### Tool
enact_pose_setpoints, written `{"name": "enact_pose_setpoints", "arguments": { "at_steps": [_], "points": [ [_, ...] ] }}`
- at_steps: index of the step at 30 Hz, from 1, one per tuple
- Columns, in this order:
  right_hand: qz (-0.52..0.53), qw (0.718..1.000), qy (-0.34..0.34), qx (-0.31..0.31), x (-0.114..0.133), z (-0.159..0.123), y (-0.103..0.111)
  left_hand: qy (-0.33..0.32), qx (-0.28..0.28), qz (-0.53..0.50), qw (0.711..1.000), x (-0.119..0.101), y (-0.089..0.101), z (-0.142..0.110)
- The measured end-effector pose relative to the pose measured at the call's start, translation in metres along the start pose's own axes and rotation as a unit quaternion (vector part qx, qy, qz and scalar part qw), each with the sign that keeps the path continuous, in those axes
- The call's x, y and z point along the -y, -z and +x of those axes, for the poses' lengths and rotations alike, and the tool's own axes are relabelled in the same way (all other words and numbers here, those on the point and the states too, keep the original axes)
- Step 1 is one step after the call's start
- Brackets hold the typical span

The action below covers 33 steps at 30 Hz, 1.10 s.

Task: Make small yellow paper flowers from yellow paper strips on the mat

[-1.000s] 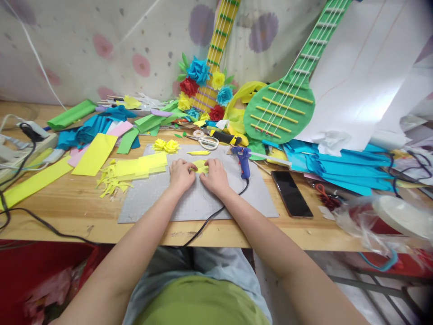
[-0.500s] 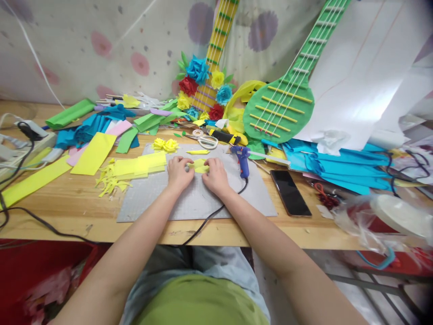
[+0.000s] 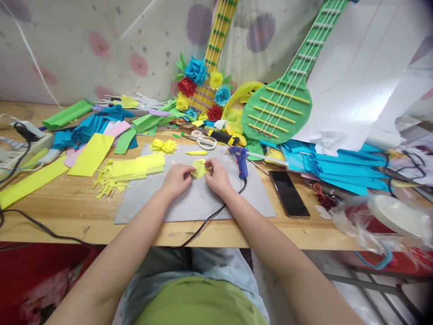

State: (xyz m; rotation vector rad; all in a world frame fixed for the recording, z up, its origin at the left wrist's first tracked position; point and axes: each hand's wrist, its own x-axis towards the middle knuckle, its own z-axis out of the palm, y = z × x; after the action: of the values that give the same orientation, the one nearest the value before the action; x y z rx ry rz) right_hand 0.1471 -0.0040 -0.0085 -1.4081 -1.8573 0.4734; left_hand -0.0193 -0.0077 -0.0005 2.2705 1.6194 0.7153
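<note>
Between my hands, over the grey board (image 3: 142, 205), is a small piece of yellow crepe paper (image 3: 199, 169). My left hand (image 3: 177, 179) pinches its left edge between thumb and forefinger. On its other side my right hand (image 3: 217, 175) grips the right edge with bent fingers. Just beyond lies a thin folded yellow strip (image 3: 196, 153). A stack of yellow paper pieces (image 3: 138, 166) rests left of my left hand, with fringed yellow scraps (image 3: 110, 180) beside it. Yellow paper flowers (image 3: 163, 145) sit behind the stack. To the right stands a blue glue gun (image 3: 241, 161).
White-handled scissors (image 3: 207, 143) lie behind the board. A phone (image 3: 289, 193) is on the right, near blue crepe paper (image 3: 338, 164). A green paper-covered instrument (image 3: 277, 110) and a yellow one with flowers (image 3: 204, 92) lean at the back. The glue gun's black cord (image 3: 203, 225) crosses the board.
My left hand has drawn slightly back and down. The yellow paper between my hands has turned and now shows a more upright, angular face. My right hand keeps its grip.
</note>
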Motion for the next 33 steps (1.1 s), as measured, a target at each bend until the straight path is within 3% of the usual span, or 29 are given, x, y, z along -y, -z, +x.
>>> {"name": "enact_pose_setpoints", "arguments": {
  "at_steps": [6,10,14,23,29,33],
  "points": [
    [-0.01,0.999,0.035,-0.012,-0.004,0.002,0.001,-0.032,-0.041,0.11,0.993,-0.012,0.001,-0.005],
    [-0.046,0.994,0.091,0.024,0.001,-0.003,0.002,-0.052,-0.055,0.166,0.983,-0.019,-0.004,-0.007],
    [-0.038,0.988,0.132,0.068,0.001,-0.004,-0.001,-0.051,-0.044,0.16,0.985,-0.018,-0.008,-0.007],
    [0.017,0.995,0.056,0.086,-0.004,0.001,-0.008,0.049,-0.037,-0.003,0.998,-0.005,-0.004,-0.003],
    [0.067,0.995,-0.01,0.068,-0.005,0.005,-0.012,0.101,-0.054,-0.034,0.993,-0.005,-0.008,0.0],
    [0.026,0.998,-0.025,0.05,-0.002,0.007,-0.016,0.118,-0.05,-0.04,0.991,-0.007,-0.01,0.002]
  ]
}}
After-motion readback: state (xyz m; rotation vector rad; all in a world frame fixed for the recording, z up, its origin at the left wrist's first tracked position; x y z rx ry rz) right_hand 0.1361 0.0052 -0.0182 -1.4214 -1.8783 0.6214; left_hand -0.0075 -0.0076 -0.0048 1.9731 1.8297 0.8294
